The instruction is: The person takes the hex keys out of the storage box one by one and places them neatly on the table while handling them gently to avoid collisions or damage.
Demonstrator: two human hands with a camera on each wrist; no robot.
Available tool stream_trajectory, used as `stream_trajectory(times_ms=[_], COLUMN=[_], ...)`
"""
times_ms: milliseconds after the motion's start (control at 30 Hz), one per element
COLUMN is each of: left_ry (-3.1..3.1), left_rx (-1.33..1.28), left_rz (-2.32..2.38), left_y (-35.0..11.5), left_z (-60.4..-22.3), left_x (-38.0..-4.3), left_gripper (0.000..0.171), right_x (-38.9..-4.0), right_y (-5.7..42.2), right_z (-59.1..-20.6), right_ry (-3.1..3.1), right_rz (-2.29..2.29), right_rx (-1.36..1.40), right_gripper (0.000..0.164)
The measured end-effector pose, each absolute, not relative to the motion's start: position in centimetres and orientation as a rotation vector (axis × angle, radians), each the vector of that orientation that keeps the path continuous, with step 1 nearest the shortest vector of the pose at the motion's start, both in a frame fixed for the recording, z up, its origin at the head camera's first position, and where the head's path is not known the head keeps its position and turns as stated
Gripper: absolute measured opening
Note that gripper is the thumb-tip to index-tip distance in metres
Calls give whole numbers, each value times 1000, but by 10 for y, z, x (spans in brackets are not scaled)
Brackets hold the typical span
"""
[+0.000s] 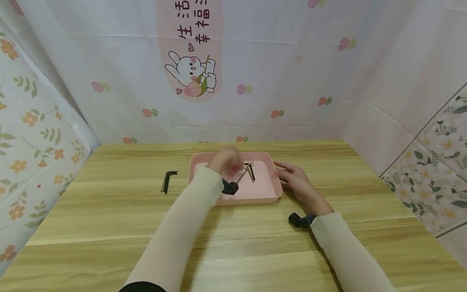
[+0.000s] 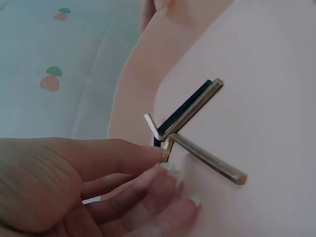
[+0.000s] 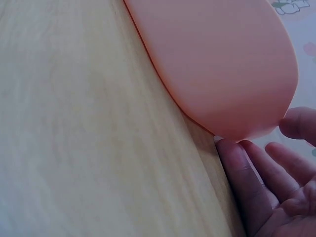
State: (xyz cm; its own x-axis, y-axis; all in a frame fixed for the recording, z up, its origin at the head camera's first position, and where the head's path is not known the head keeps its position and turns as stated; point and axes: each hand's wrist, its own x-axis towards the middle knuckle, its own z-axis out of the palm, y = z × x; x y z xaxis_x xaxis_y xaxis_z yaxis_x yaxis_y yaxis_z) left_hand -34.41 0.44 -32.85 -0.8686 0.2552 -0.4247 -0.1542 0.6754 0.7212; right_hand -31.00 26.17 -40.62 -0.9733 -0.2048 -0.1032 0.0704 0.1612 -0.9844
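In the left wrist view my left hand pinches the short arm of a silvery hex key between thumb and fingers, low over the pink tray. Its long arm points away from the fingertips. Beside it a black hex key and another silvery hex key lie against each other on the tray floor. My right hand is at the tray's right side, with extended fingers touching its outer edge; the right wrist view shows the fingertips at the tray's rounded corner.
On the wooden table, left of the tray, a black hex key lies alongside a silvery hex key. A printed curtain hangs behind the table's far edge, with more patterned cloth at both sides.
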Motion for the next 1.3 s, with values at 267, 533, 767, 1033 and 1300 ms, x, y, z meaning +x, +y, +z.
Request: stream_trajectory(times_ms=[267, 533, 767, 1033, 1300], left_ry=[2423, 2369, 2412, 2371, 2437], left_rx=[40, 60, 75, -75, -74], left_rz=[966, 932, 750, 485, 435], left_y=[13, 21, 29, 45, 48], left_z=[-331, -328, -331, -325, -324], left_x=[-343, -345, -349, -354, -351], left_gripper=[2, 4, 12, 23, 29], right_x=[-310, -310, -310, -309, -309], right_y=[262, 261, 260, 260, 262], right_z=[-405, -403, -403, -406, -404], right_ry=[2222, 2225, 2227, 2218, 2216], right_rz=[-1896, -1888, -1876, -1882, -1889], right_rx=[-127, -126, -134, -125, -126], right_gripper=[55, 57, 56, 56, 55])
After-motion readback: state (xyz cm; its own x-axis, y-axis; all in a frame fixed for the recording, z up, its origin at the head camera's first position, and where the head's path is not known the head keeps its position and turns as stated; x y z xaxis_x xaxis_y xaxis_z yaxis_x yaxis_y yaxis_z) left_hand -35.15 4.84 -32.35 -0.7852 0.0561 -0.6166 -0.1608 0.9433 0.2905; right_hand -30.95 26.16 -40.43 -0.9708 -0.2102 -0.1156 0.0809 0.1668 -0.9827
